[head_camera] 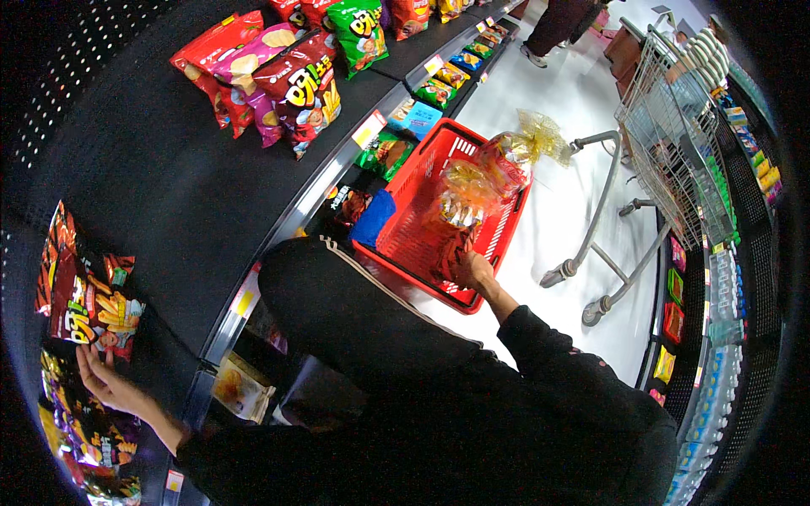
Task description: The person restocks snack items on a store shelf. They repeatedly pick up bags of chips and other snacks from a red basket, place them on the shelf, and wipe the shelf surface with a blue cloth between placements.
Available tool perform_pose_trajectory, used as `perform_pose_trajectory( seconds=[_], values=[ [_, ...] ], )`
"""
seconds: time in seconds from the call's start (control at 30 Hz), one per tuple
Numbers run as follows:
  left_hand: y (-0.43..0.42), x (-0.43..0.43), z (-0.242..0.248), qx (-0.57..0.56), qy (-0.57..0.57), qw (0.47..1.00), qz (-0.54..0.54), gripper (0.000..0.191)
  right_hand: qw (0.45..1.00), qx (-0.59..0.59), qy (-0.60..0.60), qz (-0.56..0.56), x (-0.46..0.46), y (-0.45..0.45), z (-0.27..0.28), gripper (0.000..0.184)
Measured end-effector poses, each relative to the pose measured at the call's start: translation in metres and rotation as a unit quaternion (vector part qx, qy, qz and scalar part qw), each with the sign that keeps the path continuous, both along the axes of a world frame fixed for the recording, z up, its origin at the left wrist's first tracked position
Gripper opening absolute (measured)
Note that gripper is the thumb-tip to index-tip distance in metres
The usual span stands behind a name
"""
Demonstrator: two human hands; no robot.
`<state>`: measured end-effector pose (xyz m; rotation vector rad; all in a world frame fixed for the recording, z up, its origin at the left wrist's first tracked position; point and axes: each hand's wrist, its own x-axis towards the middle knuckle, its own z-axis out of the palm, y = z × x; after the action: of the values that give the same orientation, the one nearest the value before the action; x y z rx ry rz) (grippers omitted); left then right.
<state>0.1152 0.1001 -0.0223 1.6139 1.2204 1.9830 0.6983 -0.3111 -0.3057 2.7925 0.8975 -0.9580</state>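
Observation:
At the lower left, my left hand [106, 384] reaches over the black shelf with its fingertips at the bottom edge of a dark red snack bag [95, 310] picturing fries. Its fingers are spread, and it is not plain whether they grip the bag. At the centre, my right hand [471, 272] is at the near right side of a red plastic shopping basket [405, 209], closed on a dark red-and-black snack bag [450, 253]. Beside that bag in the basket lie a clear wrapped pack of snacks [462, 205] and a pack tied with gold mesh [506, 167].
Several snack bags [304, 88] stand farther up the black shelf, with more packets [386, 155] below its edge. A wire shopping cart [671, 139] stands to the right of the basket. A person [557, 28] is in the aisle at the top; stocked shelves line the far right.

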Motion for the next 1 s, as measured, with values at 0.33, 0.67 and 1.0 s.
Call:
perform_pose_trajectory(
  seconds=[0.33, 0.67, 1.0],
  values=[
    [-0.013, 0.013, -0.009, -0.005, 0.022, 0.996, -0.082, 0.036, 0.878, 0.432, -0.182, 0.098, -0.049, 0.060, 0.205, 0.007],
    [-0.095, 0.121, 0.034, -0.157, 0.132, 0.923, -0.325, 0.076, 0.634, 0.761, 0.129, 0.047, -0.089, 0.160, 0.379, 0.009],
    [-0.097, 0.110, 0.047, -0.117, 0.173, 0.929, -0.305, 0.101, 0.486, 0.745, 0.446, 0.095, -0.231, 0.279, 0.417, 0.015]
  ],
)
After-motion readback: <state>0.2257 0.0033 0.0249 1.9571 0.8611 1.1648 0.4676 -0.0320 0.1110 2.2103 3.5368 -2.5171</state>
